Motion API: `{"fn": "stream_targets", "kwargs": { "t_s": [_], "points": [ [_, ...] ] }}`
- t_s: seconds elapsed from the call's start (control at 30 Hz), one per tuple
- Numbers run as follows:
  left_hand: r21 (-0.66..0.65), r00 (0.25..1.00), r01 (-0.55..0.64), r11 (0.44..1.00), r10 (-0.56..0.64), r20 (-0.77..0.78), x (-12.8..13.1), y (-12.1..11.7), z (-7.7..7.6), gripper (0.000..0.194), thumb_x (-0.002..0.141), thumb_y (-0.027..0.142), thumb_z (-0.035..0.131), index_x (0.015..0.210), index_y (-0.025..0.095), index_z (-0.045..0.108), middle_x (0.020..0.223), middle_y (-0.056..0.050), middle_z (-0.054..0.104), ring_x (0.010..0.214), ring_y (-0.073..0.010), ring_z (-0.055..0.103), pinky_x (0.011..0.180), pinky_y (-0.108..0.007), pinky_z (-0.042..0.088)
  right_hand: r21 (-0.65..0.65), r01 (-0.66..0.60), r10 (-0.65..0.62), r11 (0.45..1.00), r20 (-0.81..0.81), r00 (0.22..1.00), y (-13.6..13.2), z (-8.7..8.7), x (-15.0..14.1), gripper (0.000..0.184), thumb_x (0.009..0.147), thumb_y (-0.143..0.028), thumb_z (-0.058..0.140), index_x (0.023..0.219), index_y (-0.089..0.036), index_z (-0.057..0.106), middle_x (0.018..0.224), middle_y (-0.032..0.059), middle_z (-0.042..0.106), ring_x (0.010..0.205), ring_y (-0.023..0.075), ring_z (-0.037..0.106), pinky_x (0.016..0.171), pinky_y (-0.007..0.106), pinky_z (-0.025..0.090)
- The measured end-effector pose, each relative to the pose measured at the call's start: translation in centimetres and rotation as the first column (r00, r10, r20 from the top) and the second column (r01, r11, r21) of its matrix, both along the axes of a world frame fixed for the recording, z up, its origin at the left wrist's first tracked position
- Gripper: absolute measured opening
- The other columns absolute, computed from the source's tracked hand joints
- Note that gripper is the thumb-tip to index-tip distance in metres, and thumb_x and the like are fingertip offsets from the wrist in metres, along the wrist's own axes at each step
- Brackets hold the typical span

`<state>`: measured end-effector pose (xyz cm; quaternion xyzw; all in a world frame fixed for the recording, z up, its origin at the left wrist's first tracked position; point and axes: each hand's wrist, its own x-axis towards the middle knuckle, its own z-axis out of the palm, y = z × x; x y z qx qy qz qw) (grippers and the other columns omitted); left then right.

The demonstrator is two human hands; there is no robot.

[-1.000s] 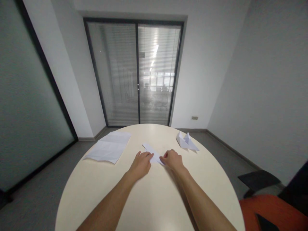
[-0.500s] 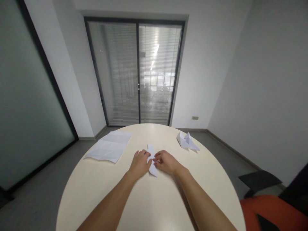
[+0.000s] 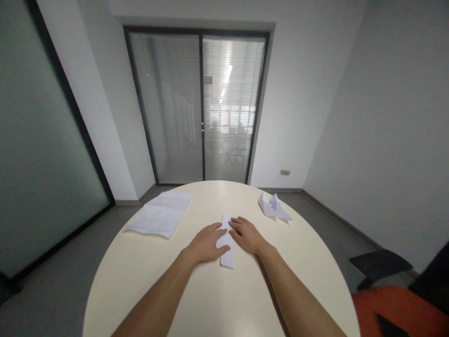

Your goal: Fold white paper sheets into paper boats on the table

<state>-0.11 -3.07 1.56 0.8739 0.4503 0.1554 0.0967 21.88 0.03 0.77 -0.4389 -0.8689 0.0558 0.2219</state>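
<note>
A narrow folded strip of white paper (image 3: 227,259) lies lengthwise on the round cream table (image 3: 210,299), between my two hands. My left hand (image 3: 207,242) rests at its left side, thumb and fingers apart, with their tips on the paper. At the upper right edge of the strip, my right hand (image 3: 245,234) lies low with its fingers stretched out, the tips touching the paper. Neither hand grips around the strip. Parts of the paper are covered by my fingers.
A creased white paper sheet (image 3: 159,215) lies at the table's left. Toward the back right stands a folded paper boat (image 3: 273,208). An orange-seated chair (image 3: 396,311) with black armrests is at the right. Beyond the table is a glazed door with blinds (image 3: 201,107).
The paper strip has shifted slightly right and toward me and now lies flatter. Both hands have loosened, their fingers spreading out over the paper.
</note>
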Motion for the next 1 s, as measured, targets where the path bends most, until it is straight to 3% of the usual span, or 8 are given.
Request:
{"fn": "stream_targets", "kwargs": {
  "t_s": [0.27, 0.4, 0.7, 1.0],
  "points": [
    [-0.025, 0.991, 0.133, 0.991, -0.132, 0.022, -0.2, -0.1, 0.4, 0.061, 0.084, 0.053, 0.064, 0.137, 0.025, 0.056, 0.163, -0.007, 0.024, 0.144, -0.0282, 0.035, 0.118, -0.04, 0.031, 0.004, 0.11, -0.11, 0.994, 0.023, 0.994, 0.3, -0.4, 0.7, 0.043, 0.098, -0.033, 0.044, 0.131, -0.012, 0.061, 0.14, 0.0167, 0.057, 0.133, 0.0248, 0.05, 0.118, 0.044, 0.03],
    [-0.054, 0.988, 0.153, 0.987, -0.154, -0.003, 0.1, -0.2, 0.4, 0.067, 0.086, 0.058, 0.06, 0.142, 0.023, 0.051, 0.159, -0.011, 0.032, 0.146, -0.0278, 0.032, 0.12, -0.045, 0.025, -0.002, 0.128, -0.128, 0.992, 0.042, 0.991, 0.4, -0.5, 0.8, 0.047, 0.098, -0.033, 0.042, 0.135, -0.009, 0.058, 0.142, 0.0189, 0.055, 0.136, 0.026, 0.047, 0.117, 0.044, 0.03],
    [-0.052, 0.996, -0.036, 0.998, 0.031, -0.078, 0.4, 0.2, -0.3, 0.07, 0.088, 0.067, 0.049, 0.147, 0.029, 0.043, 0.16, -0.008, 0.032, 0.148, -0.0327, 0.026, 0.119, -0.057, 0.02, -0.044, 0.083, -0.08, 0.996, 0.058, 0.995, 0.2, -0.6, 0.2, 0.044, 0.097, -0.035, 0.045, 0.136, -0.018, 0.059, 0.142, 0.0157, 0.055, 0.137, 0.0266, 0.045, 0.117, 0.047, 0.028],
    [0.045, 0.971, -0.195, 0.98, 0.199, -0.135, 0.2, 0.9, -0.8, 0.052, 0.1, 0.043, 0.037, 0.147, 0.021, 0.044, 0.158, -0.01, 0.036, 0.146, -0.0311, 0.031, 0.117, -0.052, 0.028, -0.095, 0.05, -0.042, 0.994, 0.083, 0.996, -0.9, -0.3, -0.7, 0.049, 0.095, -0.044, 0.05, 0.14, -0.024, 0.055, 0.149, 0.0138, 0.048, 0.14, 0.0338, 0.039, 0.113, 0.052, 0.029]
  ]
}}
